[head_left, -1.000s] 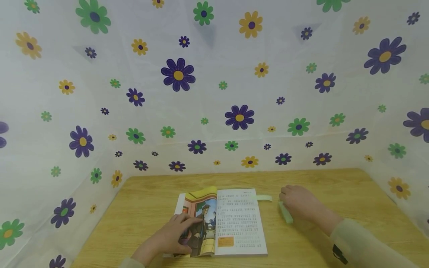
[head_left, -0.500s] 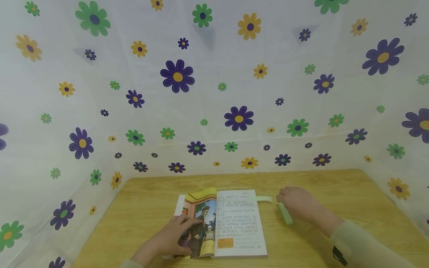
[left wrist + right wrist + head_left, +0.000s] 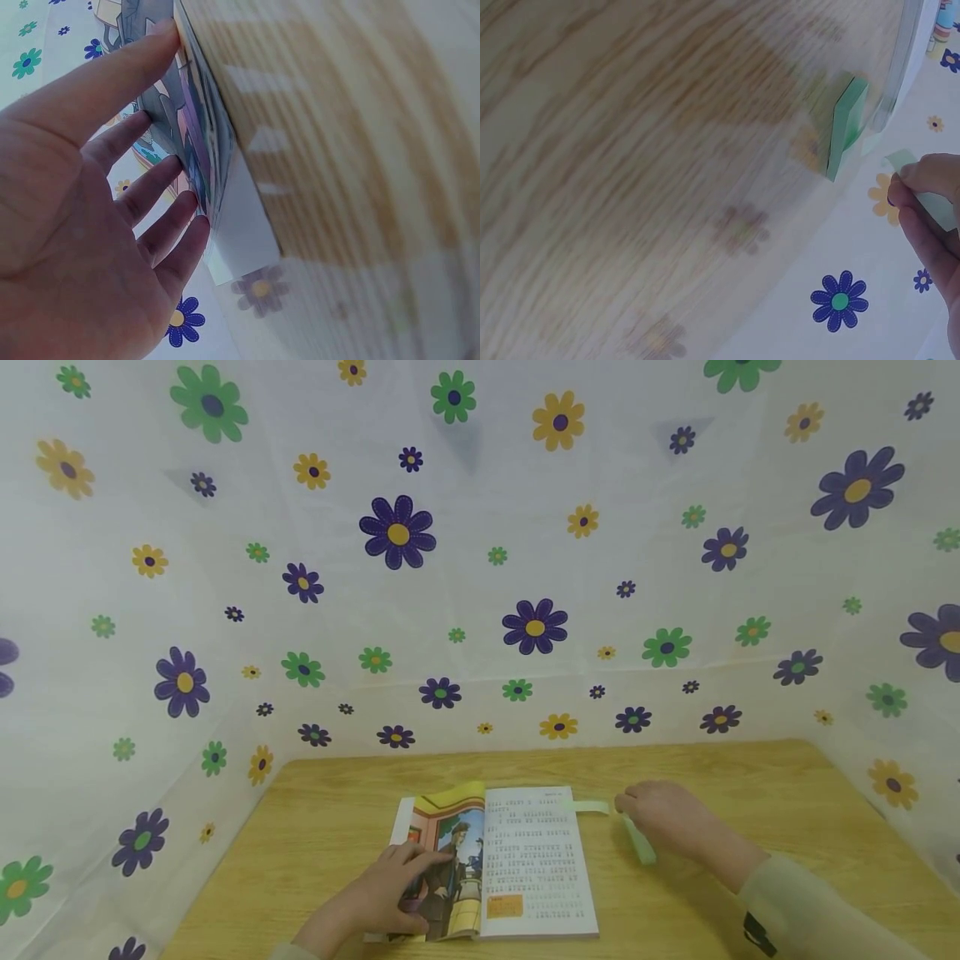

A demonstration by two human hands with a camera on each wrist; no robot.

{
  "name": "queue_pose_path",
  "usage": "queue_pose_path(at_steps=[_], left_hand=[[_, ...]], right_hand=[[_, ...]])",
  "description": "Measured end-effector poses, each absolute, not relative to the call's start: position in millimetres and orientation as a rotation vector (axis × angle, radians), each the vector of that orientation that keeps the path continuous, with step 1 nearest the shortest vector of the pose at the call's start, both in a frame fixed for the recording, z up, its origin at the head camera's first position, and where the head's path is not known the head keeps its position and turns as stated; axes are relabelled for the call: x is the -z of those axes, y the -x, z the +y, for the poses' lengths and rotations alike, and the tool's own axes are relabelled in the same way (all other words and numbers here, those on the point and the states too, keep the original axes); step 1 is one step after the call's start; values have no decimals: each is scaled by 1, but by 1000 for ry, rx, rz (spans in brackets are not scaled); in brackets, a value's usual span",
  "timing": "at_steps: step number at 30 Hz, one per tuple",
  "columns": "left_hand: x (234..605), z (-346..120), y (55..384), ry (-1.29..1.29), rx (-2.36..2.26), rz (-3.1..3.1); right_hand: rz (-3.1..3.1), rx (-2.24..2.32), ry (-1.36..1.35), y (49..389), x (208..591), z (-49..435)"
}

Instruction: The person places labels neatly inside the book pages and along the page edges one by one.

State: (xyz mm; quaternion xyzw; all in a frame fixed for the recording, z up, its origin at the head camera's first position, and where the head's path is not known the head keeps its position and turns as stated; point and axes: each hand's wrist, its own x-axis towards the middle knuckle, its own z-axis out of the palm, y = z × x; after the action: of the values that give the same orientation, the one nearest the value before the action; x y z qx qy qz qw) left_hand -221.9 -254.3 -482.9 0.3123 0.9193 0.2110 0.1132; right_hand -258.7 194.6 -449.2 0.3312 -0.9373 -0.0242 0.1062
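Note:
An open book [image 3: 536,860] lies on the table, an illustrated page at left and a text page at right. My left hand [image 3: 382,889] rests on the illustrated page, fingers spread; in the left wrist view its fingertips touch the page near the outer edge. A pale green sticky strip [image 3: 591,807] juts from the right edge of the text page. To the right of the book, my right hand [image 3: 667,818] is beside a green sticky-note pad [image 3: 641,845]. In the right wrist view, its thumb and fingers pinch a pale green sticky note [image 3: 939,210], apart from the pad.
The wooden table [image 3: 337,810] reaches back to a white cloth [image 3: 465,585] printed with purple, green and yellow flowers. That cloth also hangs at the left and right sides.
My right hand has shifted slightly left toward the book, uncovering a little more of the pad. My left hand stays on the page.

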Motion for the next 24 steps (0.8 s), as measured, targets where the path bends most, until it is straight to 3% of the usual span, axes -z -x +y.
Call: queue_pose_path(at_steps=[24], left_hand=[[490,-255,225,-890,-616,2700]], right_hand=[[-2552,109,-1089,261,459,190]])
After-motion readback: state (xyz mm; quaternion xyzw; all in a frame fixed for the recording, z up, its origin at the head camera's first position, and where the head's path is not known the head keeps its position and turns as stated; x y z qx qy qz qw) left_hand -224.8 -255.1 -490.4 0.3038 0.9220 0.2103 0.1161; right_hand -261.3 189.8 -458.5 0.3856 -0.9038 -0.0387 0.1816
